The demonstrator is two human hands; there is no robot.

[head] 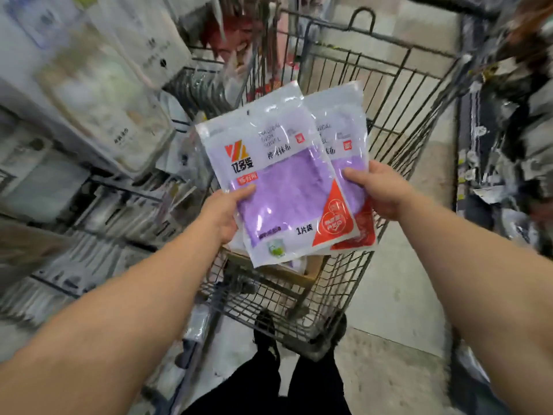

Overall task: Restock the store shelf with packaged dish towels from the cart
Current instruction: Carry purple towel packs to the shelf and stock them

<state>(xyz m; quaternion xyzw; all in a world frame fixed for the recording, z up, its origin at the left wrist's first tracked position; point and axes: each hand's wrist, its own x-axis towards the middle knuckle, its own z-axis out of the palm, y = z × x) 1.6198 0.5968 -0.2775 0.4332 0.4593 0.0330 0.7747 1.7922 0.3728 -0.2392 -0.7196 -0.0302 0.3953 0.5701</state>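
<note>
Two purple towel packs point(278, 178) (glossy, overlapping), left hand point(223, 215), right hand point(381, 190) gripping.

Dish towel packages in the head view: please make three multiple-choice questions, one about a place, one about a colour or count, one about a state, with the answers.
1. Where are the dish towel packages?
A. Lying on the floor
B. Held above the wire cart
C. Hanging on a shelf hook

2. What colour is the towel inside the front package?
A. Purple
B. Green
C. Yellow

3. How are the hands engaged?
A. Both hang free
B. Only the left grips
C. Each grips a package edge

Answers:
1 B: the front package and the rear package overlap above the wire cart.
2 A: purple cloth shows through the clear film.
3 C: the left hand pinches the front package's left edge, while the right hand pinches the rear package's right edge.
</note>
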